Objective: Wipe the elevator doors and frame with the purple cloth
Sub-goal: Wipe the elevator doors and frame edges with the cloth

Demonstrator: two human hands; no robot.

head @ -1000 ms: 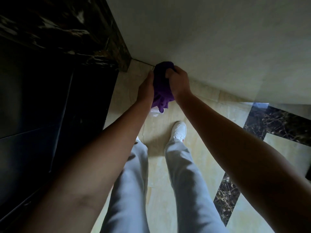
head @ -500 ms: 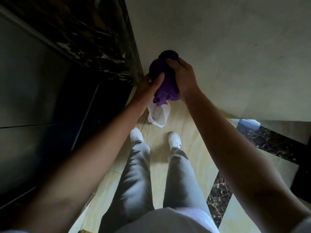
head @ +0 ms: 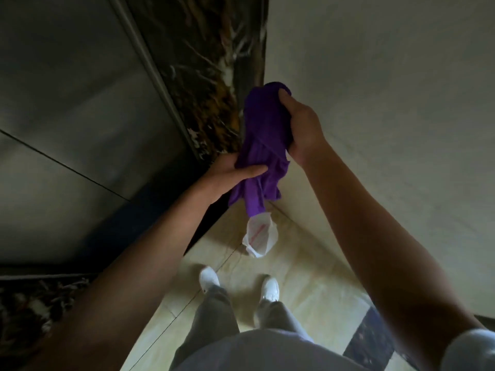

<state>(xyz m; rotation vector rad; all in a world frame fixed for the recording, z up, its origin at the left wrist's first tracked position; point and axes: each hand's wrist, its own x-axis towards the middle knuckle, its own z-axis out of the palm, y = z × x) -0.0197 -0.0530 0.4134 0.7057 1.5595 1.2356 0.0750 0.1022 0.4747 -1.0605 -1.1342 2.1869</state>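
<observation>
Right hand (head: 300, 127) gripping purple cloth (head: 263, 145) (bunched), left hand (head: 233, 174) pinching it

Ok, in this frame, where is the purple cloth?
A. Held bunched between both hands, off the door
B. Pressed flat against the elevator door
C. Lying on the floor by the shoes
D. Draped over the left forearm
A: the purple cloth is bunched between the left hand and the right hand, away from the elevator door.

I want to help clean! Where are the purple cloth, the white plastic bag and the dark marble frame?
crumpled purple cloth (head: 263, 135): head view, middle of the bunched fabric.
thin white plastic bag (head: 258, 234): head view, the part hanging below the cloth.
dark veined marble frame (head: 209, 84): head view, its polished face.
</observation>
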